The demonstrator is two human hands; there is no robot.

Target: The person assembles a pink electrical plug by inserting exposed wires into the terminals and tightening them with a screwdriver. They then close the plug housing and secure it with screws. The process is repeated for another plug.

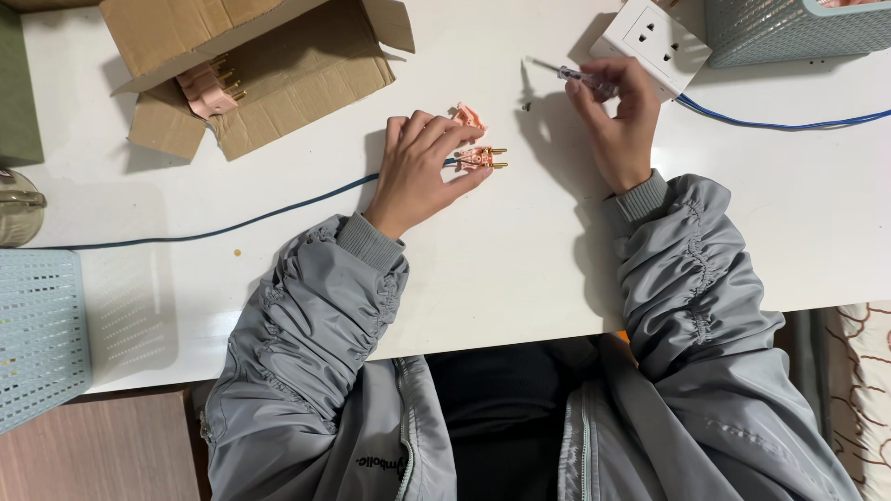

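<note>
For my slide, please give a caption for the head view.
Left hand rests on a pink plug; right hand holds a screwdriver.

A white table (520,269) is lit from above, so that sharp shadows are cast on its top. A brown wooden surface (93,450) is seen beneath its near left edge, and a patterned fabric (863,390) at the right.

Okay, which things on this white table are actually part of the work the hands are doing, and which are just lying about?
In hand:
- left hand on the open pink plug with brass pins
- pink plug cover beside it
- dark blue cable
- right hand holding the clear-handled screwdriver

Lying about:
- cardboard box of pink plugs
- white wall socket
- pale blue mesh baskets
</note>
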